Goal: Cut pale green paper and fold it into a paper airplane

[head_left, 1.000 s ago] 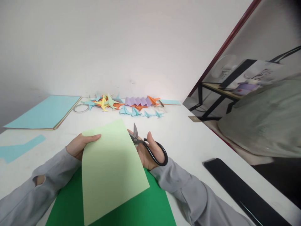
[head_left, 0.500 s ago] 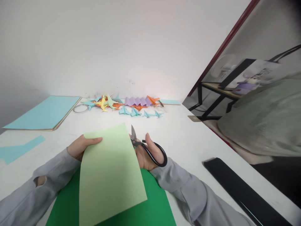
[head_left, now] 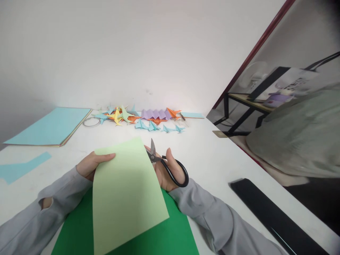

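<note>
– What is seen at the far left?
– A blue paper scrap [head_left: 25,168] is laid flat on the white table [head_left: 209,156].

– And next to it?
– By the left hand [head_left: 89,165] the pale green sheet [head_left: 129,191] is clamped near its far left corner; the thumb is pressed on the front, while the fingers are mostly hidden behind.

– How is the sheet aimed?
– Its long axis is run from far to near, its far right corner is pointed away from the body, and it is held over a dark green sheet [head_left: 166,237].

– Further right?
– The scissors [head_left: 157,159] are gripped in the right hand [head_left: 164,179], with the thumb hooked through the black loop. One blade is pointed up and away; the other is partly covered. The hands are set apart, and whether the sheet is touched by the right fingers cannot be told.

– What is changed from half a second ago?
– The sheet's near end is swung slightly right, the blade tip is shifted a little right too, and both grips are unchanged.
</note>
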### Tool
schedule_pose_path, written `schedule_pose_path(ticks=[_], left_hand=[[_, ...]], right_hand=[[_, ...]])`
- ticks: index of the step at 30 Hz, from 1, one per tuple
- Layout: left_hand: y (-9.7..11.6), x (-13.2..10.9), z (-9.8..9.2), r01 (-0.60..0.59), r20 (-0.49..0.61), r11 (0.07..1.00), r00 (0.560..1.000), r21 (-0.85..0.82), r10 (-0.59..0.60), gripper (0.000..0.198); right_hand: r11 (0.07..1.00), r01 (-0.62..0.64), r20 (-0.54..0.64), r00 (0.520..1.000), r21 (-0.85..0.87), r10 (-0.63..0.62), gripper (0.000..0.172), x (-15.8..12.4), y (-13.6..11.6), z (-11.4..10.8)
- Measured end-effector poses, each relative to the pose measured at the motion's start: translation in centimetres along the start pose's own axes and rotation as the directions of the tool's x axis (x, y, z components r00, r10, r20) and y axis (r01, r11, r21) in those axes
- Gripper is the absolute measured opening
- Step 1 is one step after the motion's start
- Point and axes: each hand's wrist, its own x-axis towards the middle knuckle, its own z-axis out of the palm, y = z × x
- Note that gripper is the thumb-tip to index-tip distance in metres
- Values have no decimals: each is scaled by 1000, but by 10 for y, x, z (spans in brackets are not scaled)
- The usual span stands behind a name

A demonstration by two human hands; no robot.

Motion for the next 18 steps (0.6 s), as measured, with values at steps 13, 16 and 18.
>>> schedule_pose_path(ticks=[13, 16, 18], left_hand=[[-2, 2, -4, -14, 55, 998, 998, 65, 10, 43], [-3, 2, -5, -21, 59, 998, 998, 55, 18, 43], [-3, 3, -4, -24, 56, 998, 998, 51, 21, 43]], right_hand=[[973, -221, 203, 952, -65, 230, 72, -4, -7, -10], [976, -198, 128, 970, -96, 209, 76, -2, -4, -9], [982, -155, 83, 983, -103, 164, 77, 0, -1, -10]])
